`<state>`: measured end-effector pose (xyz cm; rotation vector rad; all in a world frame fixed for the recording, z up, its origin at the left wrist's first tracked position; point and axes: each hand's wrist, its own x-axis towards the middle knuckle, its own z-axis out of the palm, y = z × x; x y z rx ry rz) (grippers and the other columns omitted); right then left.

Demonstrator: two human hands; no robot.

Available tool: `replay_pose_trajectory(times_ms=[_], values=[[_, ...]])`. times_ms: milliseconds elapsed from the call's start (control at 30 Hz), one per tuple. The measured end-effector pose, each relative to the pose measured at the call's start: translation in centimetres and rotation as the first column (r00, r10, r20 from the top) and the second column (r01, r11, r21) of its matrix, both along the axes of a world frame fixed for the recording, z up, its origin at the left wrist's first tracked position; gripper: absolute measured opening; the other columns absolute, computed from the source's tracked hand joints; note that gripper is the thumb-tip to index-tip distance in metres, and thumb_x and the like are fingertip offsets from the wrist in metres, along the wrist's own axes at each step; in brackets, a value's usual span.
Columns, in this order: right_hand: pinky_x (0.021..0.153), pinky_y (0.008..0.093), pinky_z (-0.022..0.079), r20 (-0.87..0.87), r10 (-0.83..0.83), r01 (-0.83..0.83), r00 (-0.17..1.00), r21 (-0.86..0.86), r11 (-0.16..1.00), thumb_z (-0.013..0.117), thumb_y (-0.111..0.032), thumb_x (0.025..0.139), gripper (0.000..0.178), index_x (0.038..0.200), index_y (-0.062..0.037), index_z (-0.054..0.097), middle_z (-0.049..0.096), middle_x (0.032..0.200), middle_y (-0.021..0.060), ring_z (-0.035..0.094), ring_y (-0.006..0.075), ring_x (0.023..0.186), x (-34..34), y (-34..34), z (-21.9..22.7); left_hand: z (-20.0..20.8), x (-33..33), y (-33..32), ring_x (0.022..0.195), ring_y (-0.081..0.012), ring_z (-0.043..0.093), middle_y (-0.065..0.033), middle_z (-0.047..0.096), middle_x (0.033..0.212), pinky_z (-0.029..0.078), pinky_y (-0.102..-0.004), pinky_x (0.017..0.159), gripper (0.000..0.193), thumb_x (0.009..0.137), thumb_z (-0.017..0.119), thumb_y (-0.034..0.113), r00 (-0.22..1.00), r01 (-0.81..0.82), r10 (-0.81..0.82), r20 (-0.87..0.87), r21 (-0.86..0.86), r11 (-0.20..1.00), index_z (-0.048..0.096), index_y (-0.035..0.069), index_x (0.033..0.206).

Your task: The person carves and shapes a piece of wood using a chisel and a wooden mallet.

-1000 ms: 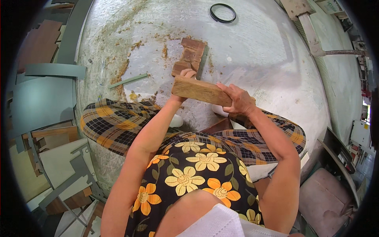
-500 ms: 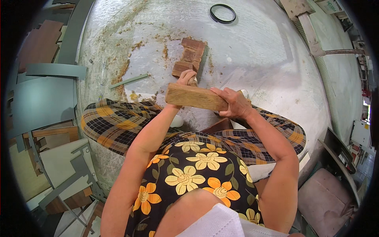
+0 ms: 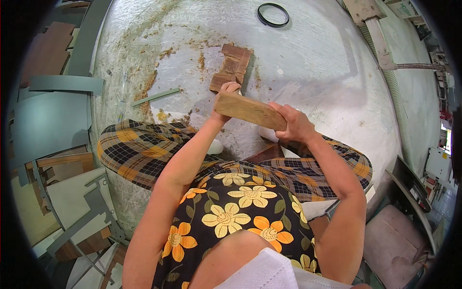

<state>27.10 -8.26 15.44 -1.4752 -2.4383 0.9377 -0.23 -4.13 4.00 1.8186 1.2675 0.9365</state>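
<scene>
My right hand (image 3: 296, 123) is closed around one end of a thick, light-brown wooden block (image 3: 251, 110), which slants across in front of my left hand (image 3: 222, 103). My left hand is closed on a tool (image 3: 239, 91); only a bit of shiny metal shows, and the block hides the rest. Just beyond its fingers a reddish-brown piece of wood (image 3: 235, 61) lies on the floor, with a rough notch cut into its middle. The block covers part of the left hand, so whether the block touches the tool I cannot tell.
Wood chips (image 3: 153, 82) litter the pale floor. A thin green strip (image 3: 155, 97) lies at left, a black ring (image 3: 273, 15) far off. Boards and panels (image 3: 50, 123) are stacked at left; a ribbed hose (image 3: 400, 106) runs along the right. My crossed legs (image 3: 144, 149) frame the near side.
The wooden block in my right hand has shifted to the right and a little away from me, its left end rising. My left hand stays near the notched wood.
</scene>
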Motion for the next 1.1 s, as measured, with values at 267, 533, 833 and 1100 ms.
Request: replay_pose_trajectory(times_ms=[267,533,833,1100], values=[[0.072,0.042,0.055,-0.053,0.001,0.0,0.999,0.026,1.0,0.078,-0.022,0.061,0.09,0.144,-0.0249,0.044,0.057,0.086,0.0112,0.062,0.0315,0.08,0.1,0.3,0.0,1.5,0.7,0.4,0.105,-0.037,0.062,-0.0186,0.058,0.122,0.052,-0.0404,0.087,0.033,0.083,0.068,0.014,0.994,0.008,-0.016,0.107,0.072,0.997,0.06,0.007,0.115],[0.07,0.042,0.054,-0.107,0.063,-0.054,0.992,0.084,0.995,0.078,-0.021,0.061,0.089,0.143,-0.0241,0.045,0.056,0.086,0.0107,0.06,0.0318,0.079,-0.3,-0.1,0.6,-0.4,0.8,0.1,0.112,-0.0371,0.058,-0.0115,0.058,0.127,0.049,-0.0423,0.092,0.033,0.083,0.068,0.012,0.999,-0.04,0.04,0.01,-0.008,0.999,0.061,0.008,0.115],[0.073,0.0414,0.055,-0.049,-0.042,0.043,0.998,0.015,0.999,0.078,-0.022,0.062,0.086,0.142,-0.0234,0.046,0.058,0.088,0.0119,0.062,0.0321,0.081,-1.1,0.4,-0.2,-1.1,0.8,0.4,0.115,-0.0329,0.057,-0.0136,0.057,0.124,0.048,-0.0399,0.094,0.041,0.081,0.068,0.014,0.98,0.005,0.056,-0.193,0.301,0.954,0.058,0.007,0.12],[0.071,0.0412,0.054,-0.039,0.085,-0.082,0.996,0.074,0.994,0.079,-0.024,0.061,0.088,0.143,-0.0212,0.046,0.056,0.087,0.012,0.06,0.0311,0.08,-2.2,0.1,1.0,2.4,0.4,0.3,0.116,-0.0351,0.057,-0.0165,0.057,0.128,0.047,-0.0385,0.097,0.047,0.076,0.073,0.012,0.995,-0.005,0.011,0.101,-0.062,0.998,0.059,0.006,0.121]])
